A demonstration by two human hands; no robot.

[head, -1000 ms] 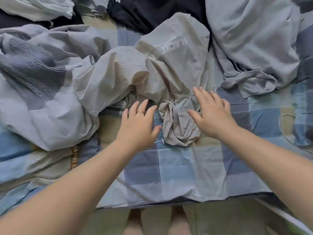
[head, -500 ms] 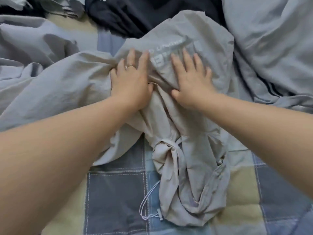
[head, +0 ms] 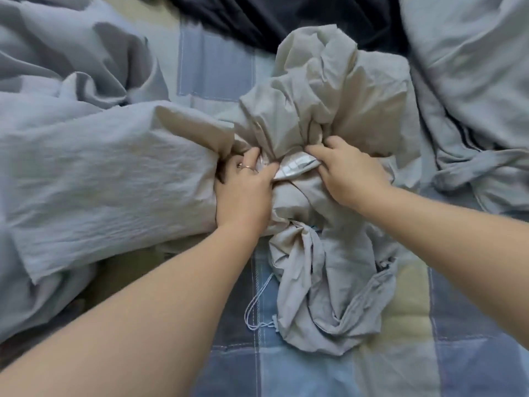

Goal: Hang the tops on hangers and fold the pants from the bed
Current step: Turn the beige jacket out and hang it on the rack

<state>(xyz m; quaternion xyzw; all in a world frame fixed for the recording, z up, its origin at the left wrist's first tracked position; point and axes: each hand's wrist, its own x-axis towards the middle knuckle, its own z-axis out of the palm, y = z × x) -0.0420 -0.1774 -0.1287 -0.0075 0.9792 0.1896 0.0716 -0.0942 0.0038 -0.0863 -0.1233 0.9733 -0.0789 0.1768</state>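
Note:
A crumpled beige-grey garment [head: 323,90] with white lettering and a thin drawstring lies bunched on the checked bedspread [head: 286,365]. My left hand [head: 243,190], wearing a ring, grips a fold of this garment near its middle. My right hand [head: 349,170] grips the fabric right beside it, at the printed white patch. The garment's lower part trails toward me in a twisted heap. One leg or sleeve spreads flat to the left, and I cannot tell which.
A dark navy garment [head: 286,21] lies at the back. Light grey clothes are piled at the left [head: 71,67] and at the right [head: 472,81]. A grey piece with dark stripes [head: 463,144] lies right of the held garment.
Both hands went from lying flat on the garment to curling into its fabric. The cloth has bunched up behind them and the lettering is now folded under.

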